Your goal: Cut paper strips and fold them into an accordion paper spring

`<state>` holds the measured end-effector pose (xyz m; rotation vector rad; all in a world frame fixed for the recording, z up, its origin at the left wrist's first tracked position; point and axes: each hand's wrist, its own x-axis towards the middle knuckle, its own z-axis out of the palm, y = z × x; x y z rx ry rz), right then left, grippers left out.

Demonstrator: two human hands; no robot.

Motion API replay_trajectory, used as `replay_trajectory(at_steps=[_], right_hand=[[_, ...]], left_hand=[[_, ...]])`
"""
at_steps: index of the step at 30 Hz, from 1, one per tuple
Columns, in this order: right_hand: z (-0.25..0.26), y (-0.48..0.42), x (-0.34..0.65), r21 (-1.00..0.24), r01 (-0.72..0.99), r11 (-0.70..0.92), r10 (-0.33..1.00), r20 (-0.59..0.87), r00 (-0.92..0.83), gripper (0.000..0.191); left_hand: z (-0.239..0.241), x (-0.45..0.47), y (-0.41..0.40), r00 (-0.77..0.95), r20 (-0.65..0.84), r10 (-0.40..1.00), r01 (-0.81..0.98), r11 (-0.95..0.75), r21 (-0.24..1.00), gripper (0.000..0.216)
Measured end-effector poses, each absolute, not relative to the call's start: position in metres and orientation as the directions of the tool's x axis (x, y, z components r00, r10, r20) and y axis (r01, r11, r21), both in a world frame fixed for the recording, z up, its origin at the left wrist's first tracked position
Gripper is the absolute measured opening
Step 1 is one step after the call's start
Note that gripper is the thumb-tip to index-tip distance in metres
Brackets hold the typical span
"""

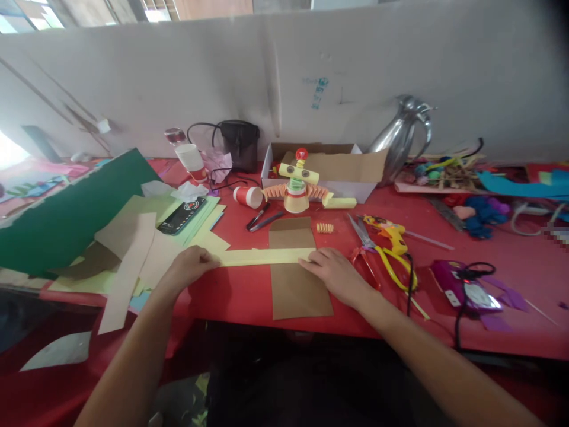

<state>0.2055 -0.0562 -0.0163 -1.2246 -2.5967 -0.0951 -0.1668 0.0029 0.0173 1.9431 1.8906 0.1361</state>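
Note:
A long pale yellow paper strip (262, 256) lies across the red table (249, 290), over a brown paper sheet (296, 287). My left hand (189, 267) rests on the strip's left end with its fingers curled down on it. My right hand (333, 271) presses flat on the strip's right end, fingers stretched out over the brown sheet. Behind them stands a paper-cup figure (296, 187) with yellow head and folded orange arms. A small orange folded spring (325, 228) lies beside the brown sheet.
Scissors (373, 252) and a yellow glue gun (386, 228) lie right of my right hand. A phone (181, 215) sits on loose yellow and tan sheets, left. A green card (66, 207), cardboard box (331, 166), black bag (240, 145), silver jug (402, 136) and purple device (464, 290) surround them.

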Motion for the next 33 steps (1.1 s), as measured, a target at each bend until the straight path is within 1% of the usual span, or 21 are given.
replay_trajectory(at_steps=[3, 5, 6, 7, 8, 9, 10, 11, 13, 14, 15, 17, 19, 21, 24, 26, 28, 31, 33], right_hand=[[-0.018, -0.055, 0.206, -0.066, 0.765, 0.641, 0.75, 0.266, -0.605, 0.041], [-0.02, -0.054, 0.206, -0.079, 0.763, 0.642, 0.751, 0.263, -0.605, 0.043], [-0.02, -0.053, 0.206, -0.087, 0.761, 0.643, 0.752, 0.261, -0.605, 0.044], [-0.02, -0.053, 0.206, -0.095, 0.761, 0.642, 0.754, 0.258, -0.604, 0.044], [-0.02, -0.052, 0.205, -0.102, 0.762, 0.639, 0.758, 0.253, -0.602, 0.045], [-0.02, -0.052, 0.205, -0.107, 0.764, 0.636, 0.762, 0.247, -0.599, 0.046], [-0.019, -0.051, 0.204, -0.11, 0.767, 0.633, 0.765, 0.242, -0.596, 0.046], [-0.018, -0.051, 0.204, -0.113, 0.769, 0.629, 0.768, 0.238, -0.594, 0.046], [-0.017, -0.051, 0.203, -0.119, 0.771, 0.625, 0.772, 0.236, -0.59, 0.044], [-0.017, -0.052, 0.203, -0.125, 0.772, 0.624, 0.774, 0.238, -0.587, 0.042], [-0.016, -0.052, 0.203, -0.134, 0.771, 0.623, 0.775, 0.24, -0.584, 0.041], [-0.016, -0.053, 0.204, -0.163, 0.767, 0.621, 0.777, 0.252, -0.576, 0.04], [-0.016, -0.051, 0.207, -0.225, 0.752, 0.62, 0.78, 0.274, -0.562, 0.039], [-0.015, -0.045, 0.21, -0.325, 0.737, 0.592, 0.804, 0.296, -0.515, 0.036], [-0.011, -0.028, 0.213, -0.463, 0.74, 0.488, 0.872, 0.299, -0.388, 0.029], [-0.008, -0.014, 0.212, -0.489, 0.751, 0.444, 0.895, 0.272, -0.353, 0.021], [-0.008, -0.003, 0.21, -0.485, 0.766, 0.422, 0.906, 0.222, -0.359, 0.019], [-0.012, 0.006, 0.209, -0.503, 0.771, 0.391, 0.919, 0.178, -0.351, 0.013], [-0.017, 0.005, 0.211, -0.52, 0.749, 0.411, 0.911, 0.21, -0.355, 0.009]], left_hand=[[0.01, -0.177, 0.001, 0.048, -0.14, 0.989, 0.908, 0.015, 0.418, 0.019], [0.011, -0.179, -0.003, 0.023, -0.119, 0.993, 0.904, 0.03, 0.427, 0.014], [0.013, -0.175, -0.006, 0.002, -0.09, 0.996, 0.916, 0.034, 0.4, 0.013], [0.015, -0.167, -0.01, -0.022, -0.025, 0.999, 0.935, 0.029, 0.353, 0.014], [0.017, -0.154, -0.015, -0.032, 0.059, 0.998, 0.956, 0.014, 0.292, 0.017], [0.018, -0.136, -0.02, -0.011, 0.198, 0.98, 0.974, -0.034, 0.224, 0.022], [0.018, -0.114, -0.027, 0.054, 0.305, 0.951, 0.976, -0.114, 0.183, 0.027], [0.017, -0.09, -0.035, 0.186, 0.34, 0.922, 0.95, -0.257, 0.178, 0.03], [0.009, -0.043, -0.049, 0.491, 0.319, 0.811, 0.793, -0.567, 0.223, 0.032], [0.003, -0.024, -0.056, 0.558, 0.314, 0.768, 0.739, -0.632, 0.233, 0.032], [-0.003, -0.009, -0.061, 0.578, 0.326, 0.748, 0.721, -0.655, 0.224, 0.034], [-0.013, 0.006, -0.067, 0.573, 0.331, 0.75, 0.732, -0.65, 0.205, 0.037], [-0.018, 0.007, -0.068, 0.566, 0.327, 0.757, 0.746, -0.639, 0.188, 0.037], [-0.018, 0.004, -0.066, 0.572, 0.323, 0.754, 0.746, -0.642, 0.177, 0.036], [-0.008, 0.005, -0.06, 0.577, 0.295, 0.762, 0.756, -0.634, 0.161, 0.028], [-0.002, 0.01, -0.054, 0.582, 0.261, 0.77, 0.762, -0.629, 0.157, 0.021], [0.002, 0.015, -0.046, 0.575, 0.252, 0.778, 0.766, -0.621, 0.168, 0.023], [-0.001, 0.019, -0.034, 0.523, 0.269, 0.808, 0.779, -0.582, 0.233, 0.024], [-0.006, 0.018, -0.029, 0.487, 0.28, 0.828, 0.779, -0.556, 0.291, 0.022]])
